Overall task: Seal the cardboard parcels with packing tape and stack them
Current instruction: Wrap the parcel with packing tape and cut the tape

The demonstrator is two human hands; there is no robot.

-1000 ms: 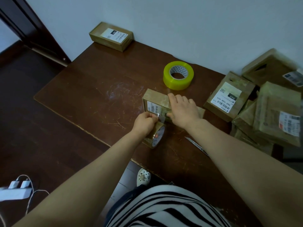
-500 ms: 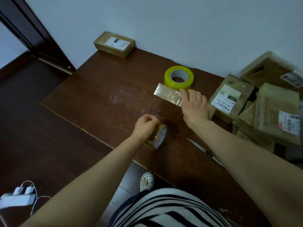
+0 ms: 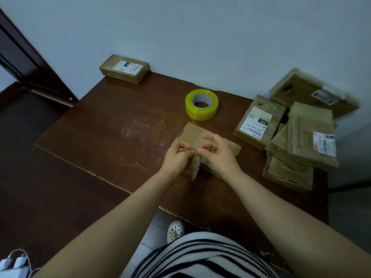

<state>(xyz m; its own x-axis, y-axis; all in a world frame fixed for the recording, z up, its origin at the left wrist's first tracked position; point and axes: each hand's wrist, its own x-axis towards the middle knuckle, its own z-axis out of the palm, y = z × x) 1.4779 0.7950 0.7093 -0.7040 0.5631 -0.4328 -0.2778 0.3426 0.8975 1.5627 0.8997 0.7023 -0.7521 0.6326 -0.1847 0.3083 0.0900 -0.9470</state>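
Observation:
A small cardboard parcel [image 3: 192,132] lies on the brown table [image 3: 112,133], with shiny tape across its top. My left hand [image 3: 176,158] and my right hand [image 3: 217,153] meet just above its near edge. Both pinch a short strip of clear tape [image 3: 191,150] stretched between their fingertips. A small brownish tape roll [image 3: 193,171] stands on edge under my left hand, against the parcel's near side and partly hidden. A yellow tape roll [image 3: 201,104] lies flat behind the parcel.
One labelled parcel [image 3: 124,69] sits at the table's far left corner by the wall. A loose pile of several parcels [image 3: 297,137] fills the right side. The table's front edge [image 3: 104,180] runs diagonally; a white shoe [image 3: 175,230] and floor show below.
My right hand has lifted off the parcel and joined my left hand above it. Both now pinch a tape strip. The parcel has moved nearer, against the small roll.

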